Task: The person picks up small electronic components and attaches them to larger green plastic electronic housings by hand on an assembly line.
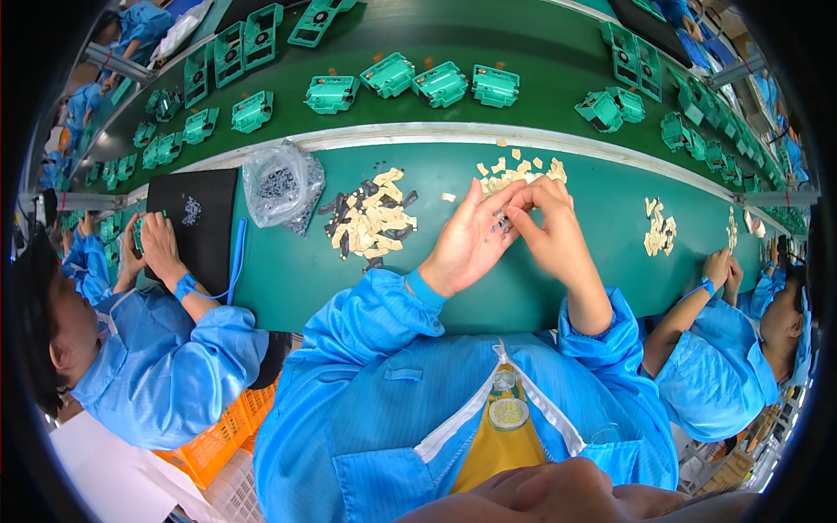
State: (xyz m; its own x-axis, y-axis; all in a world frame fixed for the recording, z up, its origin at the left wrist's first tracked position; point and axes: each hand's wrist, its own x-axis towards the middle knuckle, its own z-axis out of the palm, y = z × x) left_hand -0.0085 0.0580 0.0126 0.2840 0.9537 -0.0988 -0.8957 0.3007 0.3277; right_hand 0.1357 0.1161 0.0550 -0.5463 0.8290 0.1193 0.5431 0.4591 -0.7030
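Note:
My left hand (471,240) is turned palm up over the green table, its fingers stretched out. Several small dark grey parts (500,222) lie loose on its palm. My right hand (554,228) bends over the left fingers, thumb and fingertips pinched together; what they hold, if anything, is too small to make out. Just beyond the hands spreads a pile of cream-coloured flat pieces (495,183), partly hidden by them. To the left lies a mixed heap of cream and black strips (377,220). A clear plastic bag (284,185) of small dark parts stands farther left.
Beyond a pale rail (392,135), a green belt (558,105) carries several teal plastic housings (440,84). Co-workers in blue sit at left (174,349) and right (719,366). A black mat (196,235) lies at left, and another cream pile (660,228) at right.

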